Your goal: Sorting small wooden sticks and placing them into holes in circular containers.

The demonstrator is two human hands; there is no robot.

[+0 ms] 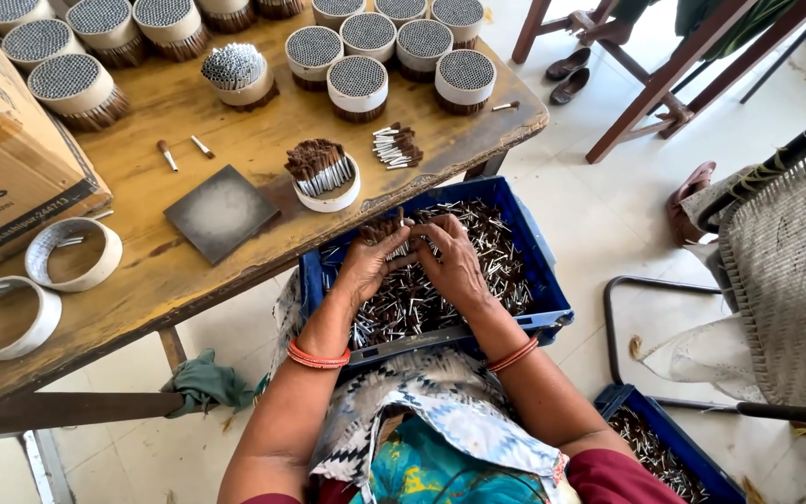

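Both hands, left hand (pixel 366 266) and right hand (pixel 454 266), grip a bundle of small sticks (pixel 386 229) over the blue crate (pixel 543 271); ends look best squared evenly.

A worn wooden desk (pixel 235 252) stands on a pale tiled floor (pixel 608 205) in bright daylight, with dark wooden chair legs (pixel 664 84) at the upper right, a woven cane seat (pixel 790 271) on the right and a cardboard box (pixel 2 159) at the left.

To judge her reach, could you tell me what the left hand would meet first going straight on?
Probably the white ring of bristle sticks on the table edge, past the left hand; depth is unclear.
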